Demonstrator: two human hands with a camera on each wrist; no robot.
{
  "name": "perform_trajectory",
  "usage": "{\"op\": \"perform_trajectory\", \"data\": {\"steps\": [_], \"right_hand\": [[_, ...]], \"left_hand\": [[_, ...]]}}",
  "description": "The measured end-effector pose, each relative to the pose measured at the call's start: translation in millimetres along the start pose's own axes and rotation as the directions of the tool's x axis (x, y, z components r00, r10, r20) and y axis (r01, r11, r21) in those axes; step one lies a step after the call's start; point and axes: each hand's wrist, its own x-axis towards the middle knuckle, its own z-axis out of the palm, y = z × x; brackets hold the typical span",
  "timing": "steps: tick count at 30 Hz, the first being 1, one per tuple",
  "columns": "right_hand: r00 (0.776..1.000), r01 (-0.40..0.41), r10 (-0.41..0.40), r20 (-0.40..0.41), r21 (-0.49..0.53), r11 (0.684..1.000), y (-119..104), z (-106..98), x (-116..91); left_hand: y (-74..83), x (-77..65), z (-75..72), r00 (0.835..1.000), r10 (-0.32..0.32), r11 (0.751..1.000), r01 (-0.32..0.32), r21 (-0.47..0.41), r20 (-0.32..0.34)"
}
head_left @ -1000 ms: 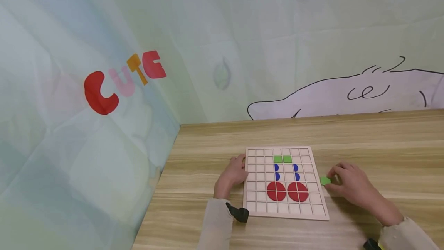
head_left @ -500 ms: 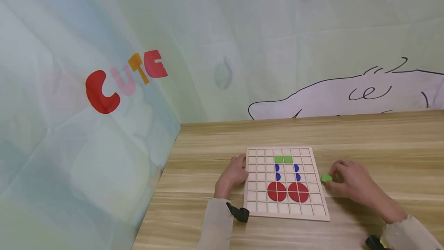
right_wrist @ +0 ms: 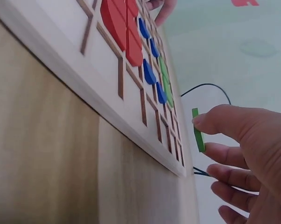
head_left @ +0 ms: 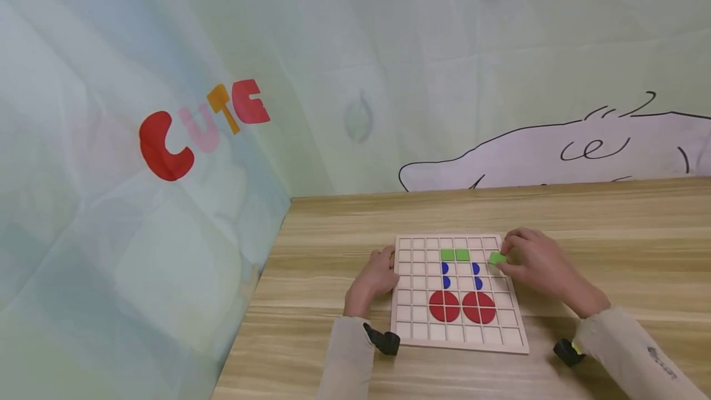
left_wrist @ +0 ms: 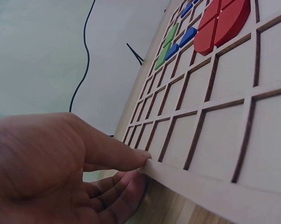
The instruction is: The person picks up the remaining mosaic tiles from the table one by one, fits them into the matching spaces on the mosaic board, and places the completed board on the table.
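My right hand (head_left: pixel 541 267) pinches a green square tile (head_left: pixel 497 258) between thumb and index finger, over the upper right side of the grid board (head_left: pixel 419 331). In the right wrist view, that tile (right_wrist: pixel 198 130) is seen edge-on, raised above the surface. My left hand (head_left: pixel 374 276) holds the board's left edge; in the left wrist view its thumb (left_wrist: pixel 136 158) presses the rim and the other fingers curl below. Set in the board are two green squares (head_left: pixel 454 255), several blue half-round pieces (head_left: pixel 447 282) and two red circles (head_left: pixel 444 306) made of quarter pieces.
The board lies on a wood-grain table (head_left: pixel 333 221). A printed cloth (head_left: pixel 333 48) with coloured letters and a line drawing hangs along the back and left. Black wrist devices (head_left: pixel 383 339) sit by both sleeves.
My right hand has moved left and away from me with the green tile, from beside the board to over its upper right part. My left hand keeps its place on the edge.
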Motion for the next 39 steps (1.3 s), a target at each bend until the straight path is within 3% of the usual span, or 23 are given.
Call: {"op": "perform_trajectory", "data": {"steps": [10,18,39], "right_hand": [[0.995,0.046,-0.051,0.084,0.057,0.997,5,13,27],[0.99,0.013,-0.021,0.14,0.055,0.998,4,21,34],[0.993,0.051,-0.059,0.099,0.08,0.995,4,27,32]], "left_hand": [[0.5,0.7,0.0,1.0,0.002,1.0,-0.002,0.0,-0.002],[-0.1,1.1,-0.7,1.0,0.006,1.0,-0.006,-0.007,0.005],[-2.6,2.6,0.8,1.0,0.024,1.0,-0.024,-0.011,0.0]]}}
